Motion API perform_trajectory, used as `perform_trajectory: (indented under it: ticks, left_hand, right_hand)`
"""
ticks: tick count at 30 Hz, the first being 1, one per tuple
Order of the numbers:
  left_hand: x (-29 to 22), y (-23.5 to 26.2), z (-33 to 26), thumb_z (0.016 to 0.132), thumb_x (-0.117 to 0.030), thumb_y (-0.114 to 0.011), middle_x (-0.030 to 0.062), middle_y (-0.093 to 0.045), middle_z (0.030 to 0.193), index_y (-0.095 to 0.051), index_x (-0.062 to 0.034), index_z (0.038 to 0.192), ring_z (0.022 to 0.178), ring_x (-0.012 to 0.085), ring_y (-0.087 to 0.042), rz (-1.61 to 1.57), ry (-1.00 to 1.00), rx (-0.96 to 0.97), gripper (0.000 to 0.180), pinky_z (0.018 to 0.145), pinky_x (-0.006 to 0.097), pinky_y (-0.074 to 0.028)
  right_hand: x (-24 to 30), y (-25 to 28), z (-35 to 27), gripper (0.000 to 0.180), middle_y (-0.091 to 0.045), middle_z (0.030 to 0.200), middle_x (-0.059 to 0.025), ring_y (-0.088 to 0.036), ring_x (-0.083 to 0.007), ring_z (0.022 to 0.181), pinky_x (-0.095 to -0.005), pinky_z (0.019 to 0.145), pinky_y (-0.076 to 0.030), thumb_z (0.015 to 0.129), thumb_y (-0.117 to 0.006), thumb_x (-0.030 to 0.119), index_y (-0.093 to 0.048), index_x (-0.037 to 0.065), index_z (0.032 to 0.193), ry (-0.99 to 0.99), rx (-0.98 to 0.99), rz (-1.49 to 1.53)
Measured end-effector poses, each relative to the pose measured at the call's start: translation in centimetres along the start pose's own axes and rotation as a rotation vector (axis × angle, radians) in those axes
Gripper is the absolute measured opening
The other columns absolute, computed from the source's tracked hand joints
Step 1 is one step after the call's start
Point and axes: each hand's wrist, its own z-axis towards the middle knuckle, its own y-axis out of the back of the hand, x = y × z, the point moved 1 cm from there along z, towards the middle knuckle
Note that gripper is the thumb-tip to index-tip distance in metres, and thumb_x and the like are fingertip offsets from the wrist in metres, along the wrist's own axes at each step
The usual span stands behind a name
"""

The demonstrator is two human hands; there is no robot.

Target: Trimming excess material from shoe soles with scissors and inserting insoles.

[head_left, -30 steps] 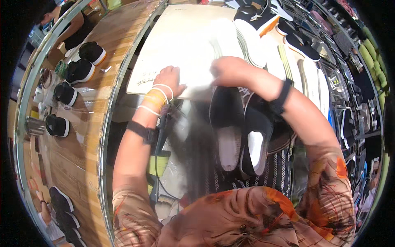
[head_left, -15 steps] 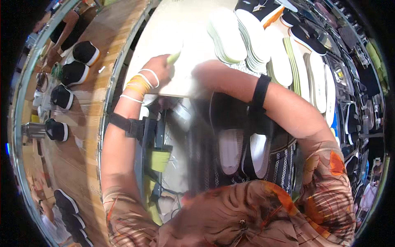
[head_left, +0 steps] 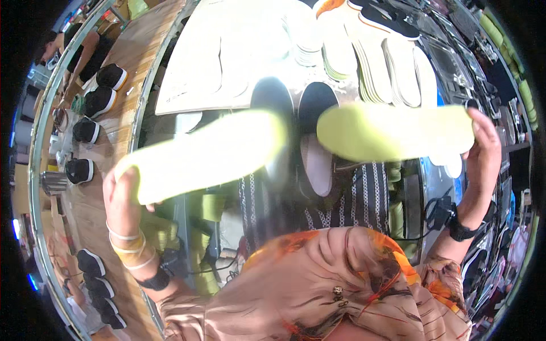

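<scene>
My left hand (head_left: pixel 122 199) grips one end of a bright yellow-green insole (head_left: pixel 199 153), thumb and fingers around its edge. A second yellow-green insole (head_left: pixel 392 132) is pinched at its end by my right hand (head_left: pixel 483 145). Both insoles are held in the air, their free ends pointing toward each other. Between and below these ends, two black shoes, a left (head_left: pixel 273 94) and a right (head_left: pixel 318 108), lie side by side with toes away from me. The right shoe's pale inside shows; the left insole partly covers the left shoe.
Ahead is a white work board (head_left: pixel 187 74) with stacks of insoles (head_left: pixel 392 68) at its right. Black shoes with white soles (head_left: pixel 85 131) line the wooden bench (head_left: pixel 122 148) on the left. Black-and-white striped fabric (head_left: pixel 358 196) lies under the shoes. Another person (head_left: pixel 85 51) works at far left.
My hands have come back from the board and spread apart, now lifting an insole each. Both black shoes, partly hidden by my right arm before, show more fully.
</scene>
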Motion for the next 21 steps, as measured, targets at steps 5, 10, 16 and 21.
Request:
perform_trajectory:
  ticks: [5,10,16,21]
  left_hand:
    - [-1.6,-4.8,-6.2,0.087,-0.021,-0.056,0.0105,-0.065,0.074,-0.062,0.0007,0.094,0.060,0.0203,-0.063,0.391,0.083,0.011,0.024,0.053,0.030,-0.048]
    - [-0.5,-12.9,-10.7,0.077,-0.004,-0.053,0.0200,-0.049,0.123,-0.051,0.0014,0.118,0.116,0.0356,-0.048,0.934,-0.737,0.587,0.041,0.093,0.037,-0.044]
    - [1.7,-15.6,-10.4,0.081,-0.011,-0.049,0.0182,-0.046,0.129,-0.050,0.0040,0.120,0.122,0.0307,-0.044,1.302,-0.741,0.701,0.042,0.096,0.038,-0.042]
    - [0.1,-15.5,-9.7,0.078,-0.008,-0.052,0.0166,-0.058,0.110,-0.052,0.0041,0.116,0.102,0.0299,-0.058,1.123,-0.835,0.581,0.040,0.087,0.036,-0.047]
  right_hand:
    - [-0.9,-3.3,-7.2,0.020,-0.068,0.088,-0.0077,-0.064,-0.0178,0.070,-0.0253,0.065,-0.051,0.082,-0.058,0.005,-0.067,0.002,0.099,0.367,0.088,-0.461]
    - [-1.1,-12.1,-13.6,0.022,-0.061,0.079,-0.0062,-0.060,-0.0219,0.063,-0.0333,0.054,-0.049,0.076,-0.058,0.016,-0.062,0.008,0.096,1.367,0.585,-0.339]
    - [-6.2,-15.7,-10.4,0.013,-0.054,0.072,-0.0041,-0.056,-0.0192,0.061,-0.0319,0.053,-0.045,0.076,-0.054,0.020,-0.054,0.010,0.085,1.346,0.697,-0.677]
    - [-9.3,-14.4,-9.4,0.033,-0.053,0.090,-0.0058,-0.054,-0.0197,0.079,-0.0303,0.070,-0.044,0.075,-0.053,0.014,-0.050,0.007,0.107,1.194,0.806,-0.752]
